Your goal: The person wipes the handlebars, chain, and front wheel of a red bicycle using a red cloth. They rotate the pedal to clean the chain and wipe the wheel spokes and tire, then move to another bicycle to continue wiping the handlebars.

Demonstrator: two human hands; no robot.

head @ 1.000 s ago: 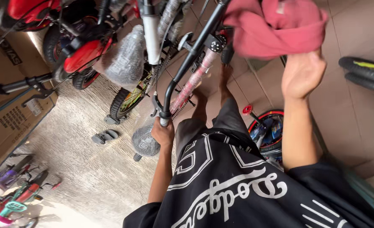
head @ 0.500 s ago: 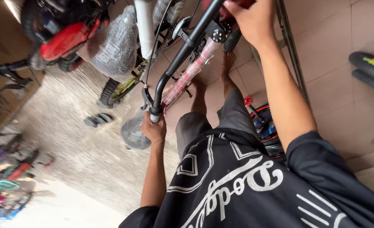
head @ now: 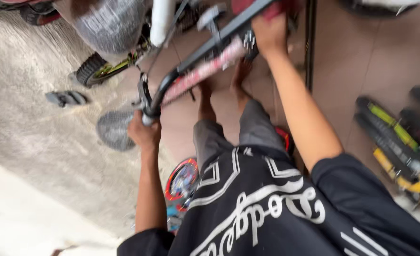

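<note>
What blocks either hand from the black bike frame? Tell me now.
Nothing visible does. The left hand already grips the lower end of the black bike frame, and the right hand rests on its upper part, pressing a red cloth against it.

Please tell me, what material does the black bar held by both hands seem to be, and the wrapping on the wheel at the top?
The black bar looks like painted metal tubing: thin, rigid, curved, with a dull sheen. The left hand grips its lower end; the right hand holds it higher up. The wrapping on the wheel looks like clear plastic, perhaps bubble wrap: greyish, translucent, wrinkled. Blur leaves both uncertain.
</note>
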